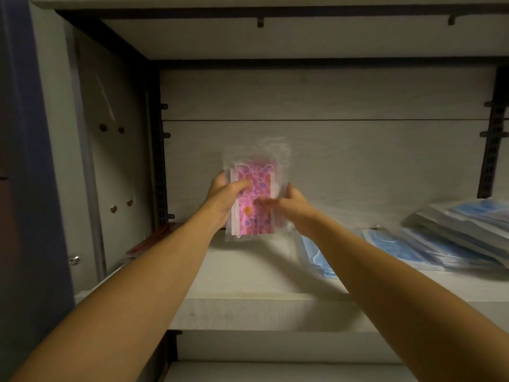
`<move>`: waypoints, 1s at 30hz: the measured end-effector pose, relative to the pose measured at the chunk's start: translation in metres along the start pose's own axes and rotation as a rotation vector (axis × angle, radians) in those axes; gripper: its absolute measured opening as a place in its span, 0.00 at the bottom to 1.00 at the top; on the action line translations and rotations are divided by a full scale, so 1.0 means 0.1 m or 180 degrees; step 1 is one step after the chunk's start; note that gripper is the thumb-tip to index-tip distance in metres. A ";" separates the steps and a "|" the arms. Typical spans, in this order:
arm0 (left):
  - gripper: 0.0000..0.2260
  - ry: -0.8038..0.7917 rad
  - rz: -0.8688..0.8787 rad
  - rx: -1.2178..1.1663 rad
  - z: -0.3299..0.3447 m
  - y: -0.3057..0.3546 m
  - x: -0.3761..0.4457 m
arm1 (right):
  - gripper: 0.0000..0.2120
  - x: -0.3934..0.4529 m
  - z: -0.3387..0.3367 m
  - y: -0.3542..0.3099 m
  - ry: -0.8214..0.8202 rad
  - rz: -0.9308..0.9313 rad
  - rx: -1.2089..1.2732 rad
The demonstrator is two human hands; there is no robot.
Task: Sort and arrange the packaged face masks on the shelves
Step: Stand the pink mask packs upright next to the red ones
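A clear plastic pack of pink patterned face masks [254, 194] stands upright above the white shelf [248, 274], near its back wall. My left hand [224, 195] grips the pack's left edge, thumb across the front. My right hand [289, 204] holds its right edge, fingers reaching onto the front. Blue mask packs [391, 245] lie flat on the shelf to the right, partly behind my right forearm.
A slanted stack of blue and grey mask packs [465, 221] fills the shelf's right end. A reddish pack [150, 241] lies at the shelf's far left corner. A cabinet side panel [110, 150] closes the left. Another shelf [275, 373] sits below.
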State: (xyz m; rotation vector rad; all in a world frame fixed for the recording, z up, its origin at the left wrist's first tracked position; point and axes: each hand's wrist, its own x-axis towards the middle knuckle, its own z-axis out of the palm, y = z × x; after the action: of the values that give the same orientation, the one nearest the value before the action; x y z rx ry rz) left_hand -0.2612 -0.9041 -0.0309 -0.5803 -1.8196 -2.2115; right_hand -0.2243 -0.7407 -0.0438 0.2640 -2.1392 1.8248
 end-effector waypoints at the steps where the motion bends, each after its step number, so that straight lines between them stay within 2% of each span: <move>1: 0.20 -0.0056 0.0026 0.0046 -0.02 -0.03 0.02 | 0.24 0.03 -0.02 0.03 -0.0116 -0.0042 -0.0102; 3: 0.22 -0.0097 0.0117 0.0171 -0.08 -0.11 0.06 | 0.28 0.07 -0.07 0.12 -0.0170 0.0056 -0.0312; 6: 0.19 -0.0057 0.0244 0.0289 -0.14 -0.22 0.14 | 0.31 0.13 -0.15 0.25 -0.0231 0.0118 -0.0365; 8: 0.13 -0.0011 0.0322 0.0348 -0.12 -0.21 0.18 | 0.30 0.19 -0.17 0.31 -0.0208 0.0104 -0.0493; 10: 0.12 0.0047 0.0365 0.0279 -0.06 -0.17 0.23 | 0.25 0.26 -0.17 0.32 -0.0073 -0.0053 -0.0631; 12: 0.13 0.0050 0.0381 0.0088 -0.01 -0.17 0.27 | 0.21 0.33 -0.14 0.29 0.0024 -0.0254 -0.0514; 17: 0.17 0.0065 0.0384 -0.0110 -0.09 -0.35 0.29 | 0.28 0.40 -0.11 0.42 0.0099 -0.0147 -0.0028; 21: 0.24 -0.0224 0.0170 0.0422 -0.21 -0.54 0.30 | 0.34 0.38 -0.17 0.59 0.0040 0.0076 0.0127; 26: 0.12 -0.0462 -0.0097 0.0761 -0.19 -0.62 0.30 | 0.29 0.40 -0.15 0.65 -0.0188 -0.0033 0.0226; 30: 0.12 -0.0279 -0.0069 0.0603 -0.18 -0.62 0.32 | 0.24 0.40 -0.08 0.60 0.0056 -0.0182 0.0343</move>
State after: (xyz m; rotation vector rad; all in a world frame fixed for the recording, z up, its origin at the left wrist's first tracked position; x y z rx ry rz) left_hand -0.3181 -0.9058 -0.0755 -0.6299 -2.0594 -2.0255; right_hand -0.2816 -0.7202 -0.0842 0.3293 -2.0035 1.9053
